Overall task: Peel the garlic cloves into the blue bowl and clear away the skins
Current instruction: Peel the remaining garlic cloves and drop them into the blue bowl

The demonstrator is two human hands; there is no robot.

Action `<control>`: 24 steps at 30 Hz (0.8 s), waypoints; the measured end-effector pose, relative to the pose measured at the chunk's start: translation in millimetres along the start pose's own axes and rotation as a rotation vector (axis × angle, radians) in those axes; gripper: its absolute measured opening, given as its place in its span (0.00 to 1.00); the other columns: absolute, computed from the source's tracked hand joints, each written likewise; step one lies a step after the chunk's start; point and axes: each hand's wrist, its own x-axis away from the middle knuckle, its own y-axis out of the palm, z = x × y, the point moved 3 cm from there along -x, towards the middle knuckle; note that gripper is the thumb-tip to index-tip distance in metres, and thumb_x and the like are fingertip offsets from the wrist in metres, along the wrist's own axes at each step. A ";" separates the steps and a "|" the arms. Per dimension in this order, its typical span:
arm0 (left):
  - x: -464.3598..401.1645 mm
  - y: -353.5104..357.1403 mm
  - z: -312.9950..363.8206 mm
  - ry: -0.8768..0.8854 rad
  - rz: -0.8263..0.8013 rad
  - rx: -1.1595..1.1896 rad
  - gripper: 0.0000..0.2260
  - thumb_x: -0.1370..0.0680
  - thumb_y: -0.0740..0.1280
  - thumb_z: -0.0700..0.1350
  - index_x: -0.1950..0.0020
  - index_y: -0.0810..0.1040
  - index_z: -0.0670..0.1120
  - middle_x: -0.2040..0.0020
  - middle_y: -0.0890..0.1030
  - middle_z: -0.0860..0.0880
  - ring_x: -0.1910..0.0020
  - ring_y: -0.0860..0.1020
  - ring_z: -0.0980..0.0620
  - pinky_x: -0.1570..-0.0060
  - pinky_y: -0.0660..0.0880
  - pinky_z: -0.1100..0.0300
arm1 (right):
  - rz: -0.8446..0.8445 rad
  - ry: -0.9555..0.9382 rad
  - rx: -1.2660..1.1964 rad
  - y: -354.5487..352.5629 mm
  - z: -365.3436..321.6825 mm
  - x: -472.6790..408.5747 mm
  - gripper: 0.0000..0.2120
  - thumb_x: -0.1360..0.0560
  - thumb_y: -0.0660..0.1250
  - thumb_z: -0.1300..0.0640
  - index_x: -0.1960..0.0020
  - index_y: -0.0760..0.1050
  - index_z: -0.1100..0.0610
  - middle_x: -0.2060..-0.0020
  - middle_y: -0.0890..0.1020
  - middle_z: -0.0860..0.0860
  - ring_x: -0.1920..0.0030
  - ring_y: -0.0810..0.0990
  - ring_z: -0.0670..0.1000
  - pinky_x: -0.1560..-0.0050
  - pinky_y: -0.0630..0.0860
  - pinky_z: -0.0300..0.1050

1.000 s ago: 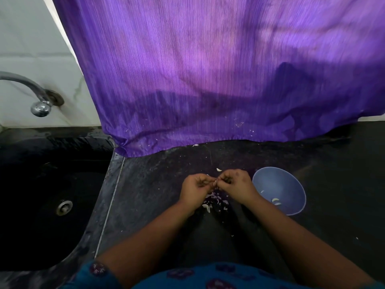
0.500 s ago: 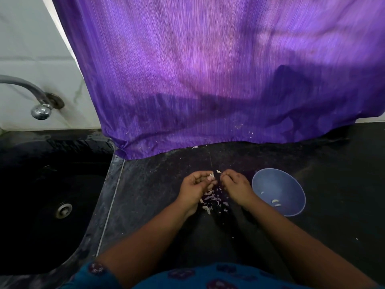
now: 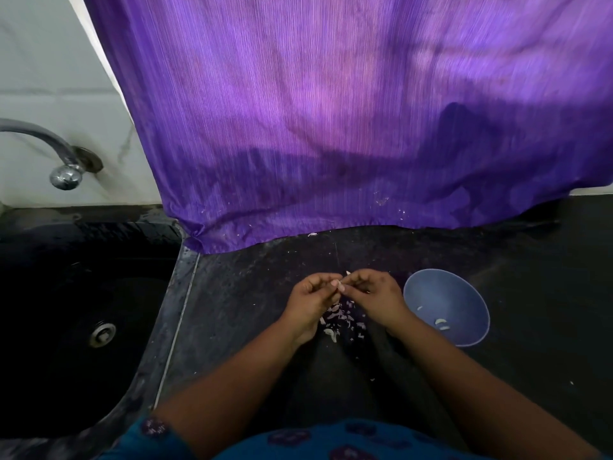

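My left hand (image 3: 313,298) and my right hand (image 3: 374,295) meet fingertip to fingertip above the dark counter, both pinching a small garlic clove (image 3: 341,285) between them. Below the hands lies a scatter of pale and purplish garlic skins (image 3: 341,318). The blue bowl (image 3: 446,307) stands just right of my right hand, with a few peeled cloves (image 3: 441,323) in its bottom.
A black sink (image 3: 83,310) with a metal drain fills the left, with a tap (image 3: 64,161) above it. A purple cloth (image 3: 348,127) hangs down the back wall onto the counter (image 3: 248,293). Small skin flecks dot the counter.
My hands, slightly parted half a second ago, have come back together on the clove. The bowl and the skins have stayed put.
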 end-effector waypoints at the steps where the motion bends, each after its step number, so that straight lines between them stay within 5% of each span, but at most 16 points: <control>1: 0.0 0.4 0.2 -0.004 -0.008 -0.005 0.06 0.22 0.63 0.33 0.51 0.79 0.40 0.62 0.84 0.50 0.60 0.81 0.57 0.53 0.77 0.66 | 0.002 0.003 -0.010 0.4 0.9 -0.1 0.03 0.28 0.74 0.57 0.55 0.82 0.51 0.60 0.85 0.47 0.55 0.84 0.44 0.48 0.81 0.47; 5: -1.3 -3.6 -1.4 -0.006 -0.028 -0.058 0.06 0.22 0.63 0.33 0.52 0.79 0.40 0.59 0.83 0.47 0.58 0.81 0.55 0.51 0.78 0.64 | -0.012 0.038 -0.081 -1.1 2.4 0.6 0.03 0.30 0.76 0.59 0.57 0.84 0.54 0.62 0.86 0.49 0.57 0.85 0.48 0.48 0.81 0.48; 12: -2.1 -6.2 -4.1 -0.008 -0.035 -0.101 0.04 0.23 0.67 0.34 0.53 0.80 0.40 0.62 0.84 0.47 0.61 0.82 0.55 0.58 0.77 0.66 | 0.012 0.074 -0.166 -1.9 0.5 3.6 0.03 0.31 0.76 0.62 0.58 0.84 0.56 0.64 0.86 0.50 0.61 0.84 0.44 0.58 0.77 0.33; 17: -4.7 -8.2 -2.7 0.028 -0.042 -0.167 0.02 0.24 0.68 0.35 0.53 0.81 0.38 0.59 0.83 0.44 0.60 0.80 0.52 0.53 0.78 0.61 | -0.014 0.126 -0.181 0.3 3.1 2.6 0.03 0.28 0.72 0.63 0.58 0.84 0.57 0.66 0.85 0.51 0.65 0.82 0.42 0.60 0.75 0.37; 24: -4.1 -8.9 -4.5 0.037 -0.002 -0.232 0.03 0.25 0.69 0.34 0.53 0.81 0.37 0.64 0.83 0.48 0.67 0.80 0.57 0.61 0.77 0.66 | -0.032 -0.099 0.321 -4.3 -6.4 -1.5 0.03 0.28 0.72 0.55 0.58 0.82 0.54 0.66 0.82 0.45 0.65 0.79 0.41 0.61 0.75 0.34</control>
